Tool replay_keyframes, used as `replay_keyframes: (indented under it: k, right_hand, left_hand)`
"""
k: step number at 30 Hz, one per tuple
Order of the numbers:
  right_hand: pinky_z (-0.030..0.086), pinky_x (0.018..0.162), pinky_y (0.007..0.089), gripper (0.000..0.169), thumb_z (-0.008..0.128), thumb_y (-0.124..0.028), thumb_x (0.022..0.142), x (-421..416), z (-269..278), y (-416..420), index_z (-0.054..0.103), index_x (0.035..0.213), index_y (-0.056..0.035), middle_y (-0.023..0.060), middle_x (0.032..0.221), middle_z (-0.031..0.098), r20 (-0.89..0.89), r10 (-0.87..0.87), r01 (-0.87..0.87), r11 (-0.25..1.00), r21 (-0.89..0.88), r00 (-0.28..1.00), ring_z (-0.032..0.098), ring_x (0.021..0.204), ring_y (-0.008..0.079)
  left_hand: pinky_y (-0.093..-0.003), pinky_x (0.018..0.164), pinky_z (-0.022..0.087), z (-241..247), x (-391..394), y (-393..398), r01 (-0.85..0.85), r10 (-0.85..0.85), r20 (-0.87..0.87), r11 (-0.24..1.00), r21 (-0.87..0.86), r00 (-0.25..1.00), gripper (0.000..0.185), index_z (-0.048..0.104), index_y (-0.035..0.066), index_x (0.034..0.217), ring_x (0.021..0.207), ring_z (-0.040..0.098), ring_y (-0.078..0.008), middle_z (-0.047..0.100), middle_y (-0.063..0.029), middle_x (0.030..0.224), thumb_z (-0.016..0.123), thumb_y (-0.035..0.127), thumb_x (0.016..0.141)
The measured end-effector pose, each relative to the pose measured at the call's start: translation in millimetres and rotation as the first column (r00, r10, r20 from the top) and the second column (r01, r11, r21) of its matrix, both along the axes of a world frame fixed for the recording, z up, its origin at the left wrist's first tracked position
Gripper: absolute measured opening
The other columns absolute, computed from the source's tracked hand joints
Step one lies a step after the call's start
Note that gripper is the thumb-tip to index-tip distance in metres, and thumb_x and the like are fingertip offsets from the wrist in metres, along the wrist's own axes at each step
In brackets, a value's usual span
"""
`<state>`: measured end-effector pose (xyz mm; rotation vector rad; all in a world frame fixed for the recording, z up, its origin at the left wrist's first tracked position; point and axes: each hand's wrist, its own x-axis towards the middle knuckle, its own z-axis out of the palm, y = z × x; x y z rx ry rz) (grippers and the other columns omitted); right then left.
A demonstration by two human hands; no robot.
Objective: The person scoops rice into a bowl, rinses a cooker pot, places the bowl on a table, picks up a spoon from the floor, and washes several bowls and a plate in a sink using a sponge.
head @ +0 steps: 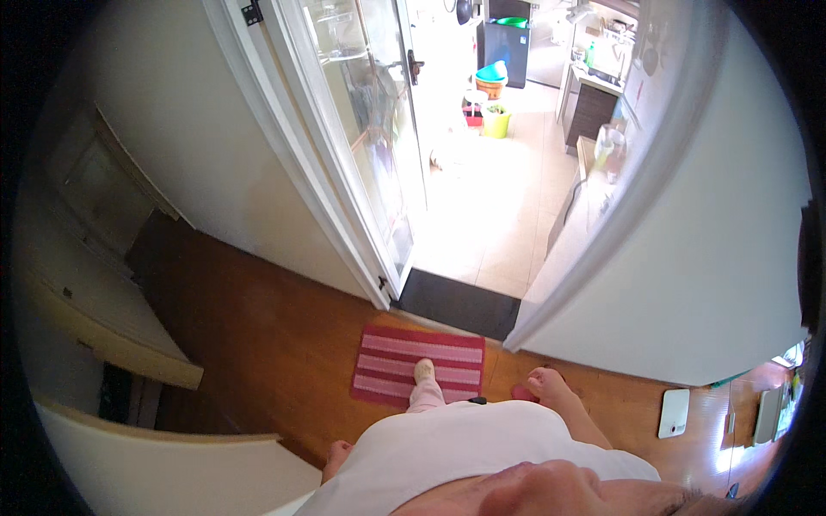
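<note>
My left hand (335, 455) hangs low beside the white shirt (477, 438); only part of it shows, and I cannot tell how its fingers are set. On the other side, my right hand (547, 383) is held out over the wooden floor with its fingers curled; whether they are fully closed or hold anything is not clear. Below me, one foot in a light-coloured shoe (424, 370) rests on a red and pink striped mat (419, 351). The mat lies before the doorway, close to a dark doormat (458, 302) on the threshold.
A glass-paned door (368, 129) stands open at the left of the doorway. Beyond are a lime-green bucket (496, 122), stacked basins (492, 79) and a dark kitchen cabinet (590, 116). A white flat scale (674, 413) lies on the floor at the right. Walls flank the doorway.
</note>
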<state>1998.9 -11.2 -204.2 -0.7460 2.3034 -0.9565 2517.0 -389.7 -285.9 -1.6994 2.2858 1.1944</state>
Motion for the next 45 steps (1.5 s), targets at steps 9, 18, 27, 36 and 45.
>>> replay_keyframes:
  k: [9,18,27,36,45]
  right_hand:
    - [0.049,0.076,0.0393,0.023,0.056,-0.019,0.081,-106,105,-179,0.064,0.094,-0.0018,0.0188,0.092,0.064,0.091,0.065,-0.078,0.987,0.137,0.994,0.062,0.083,0.0337]
    - [0.051,0.057,0.0294,0.022,0.056,-0.019,0.084,-306,16,-268,0.064,0.095,-0.0013,0.0082,0.078,0.066,0.433,-0.278,0.258,0.960,0.105,0.857,0.063,0.067,0.0148]
    - [0.049,0.052,0.0273,0.021,0.055,-0.017,0.083,-529,-14,-317,0.063,0.093,-0.0013,0.0062,0.072,0.064,0.455,-0.407,0.451,0.893,0.014,0.792,0.060,0.057,0.0129]
    - [0.048,0.053,0.0234,0.023,0.053,-0.015,0.088,-702,29,-346,0.057,0.103,0.0005,0.0070,0.084,0.064,0.518,-0.465,0.545,0.838,-0.003,0.718,0.060,0.067,0.0112]
    - [0.048,0.051,0.0294,0.019,0.054,-0.017,0.085,-807,21,-338,0.064,0.083,-0.0011,0.0076,0.067,0.063,0.350,-0.613,0.584,0.787,0.199,0.708,0.058,0.056,0.0144]
  left_hand:
    - [-0.0312,0.057,0.047,29,-313,-218,0.146,-0.076,-0.341,0.972,0.184,0.937,0.013,0.062,0.002,0.070,0.061,0.056,-0.0131,0.060,-0.0050,0.064,0.071,0.011,0.069]
    - [-0.0237,0.054,0.044,170,-703,-274,0.482,-0.339,-0.619,0.873,0.074,0.709,0.012,0.061,0.003,0.077,0.057,0.054,-0.0085,0.060,-0.0017,0.064,0.068,0.013,0.078]
    - [-0.0230,0.055,0.047,171,-870,-343,0.434,-0.332,-0.514,0.897,0.087,0.791,0.009,0.063,0.004,0.080,0.060,0.057,-0.0085,0.060,-0.0016,0.066,0.066,0.012,0.081]
    - [-0.0216,0.048,0.043,141,-1006,-419,0.228,-0.022,-0.514,0.912,0.341,0.858,0.007,0.059,0.003,0.082,0.053,0.053,-0.0092,0.058,-0.0018,0.065,0.064,0.003,0.078]
    - [-0.0198,0.043,0.038,142,-1326,-509,0.261,-0.061,-0.603,0.932,0.250,0.795,0.017,0.061,0.001,0.072,0.049,0.049,-0.0063,0.058,-0.0020,0.061,0.066,0.015,0.081]
